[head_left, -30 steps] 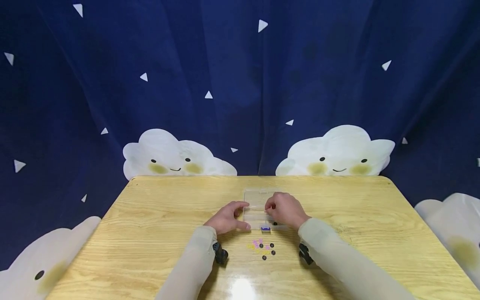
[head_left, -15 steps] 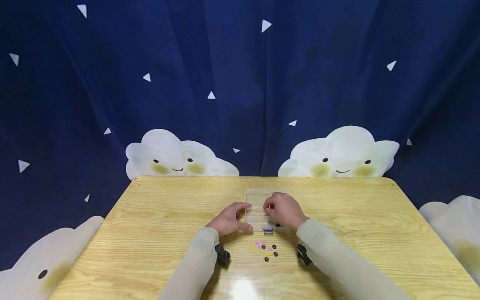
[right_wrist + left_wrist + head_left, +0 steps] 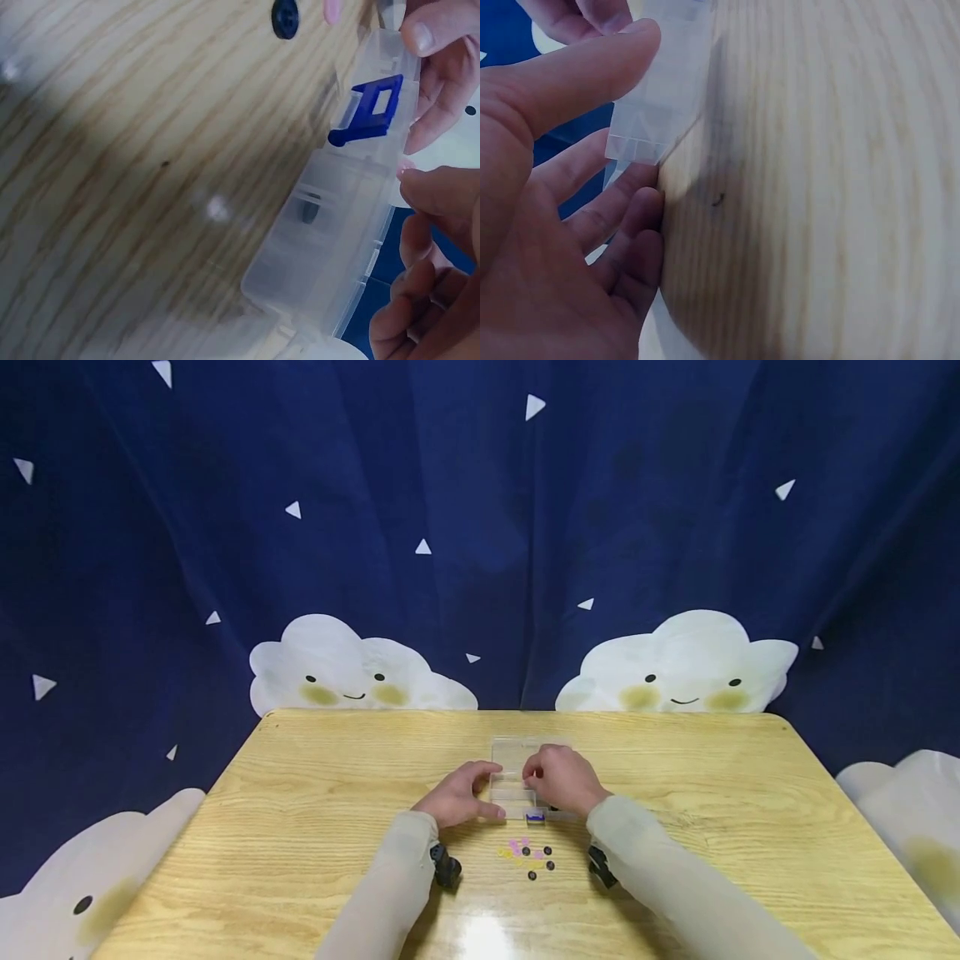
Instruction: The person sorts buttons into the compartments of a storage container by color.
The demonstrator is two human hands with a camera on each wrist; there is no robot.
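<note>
Two hands on one clear box (image 3: pixel 281 262), mid-table (image 3: pixel 337 777), lid (image 3: pixel 510 755) flipped open on the far side, blue latch (image 3: pixel 375 109) at the front. Left hand (image 3: pixel 459 797) grips the box's left end, wide, thumb at the front, fingers behind. Right hand (image 3: pixel 566 779) has a narrow pinch on a small pink piece (image 3: pixel 405 165), over the box right of middle; exact compartment below, can't tell. Dark piece (image 3: pixel 310 210) visible through the front wall, so it's inside, right of the latch. Loose on the table just in front: four black buttons (image 3: pixel 532 876), pink pieces (image 3: pixel 514 846), yellow pieces (image 3: pixel 507 854); too small to count the last two.

Step in hand looks like placing the pink piece in a compartment, sorting by colour probably. Next move likely calls for lowering the fingertips past the dividers and releasing, left hand steadying the box. Sorting looks far from finished.
</note>
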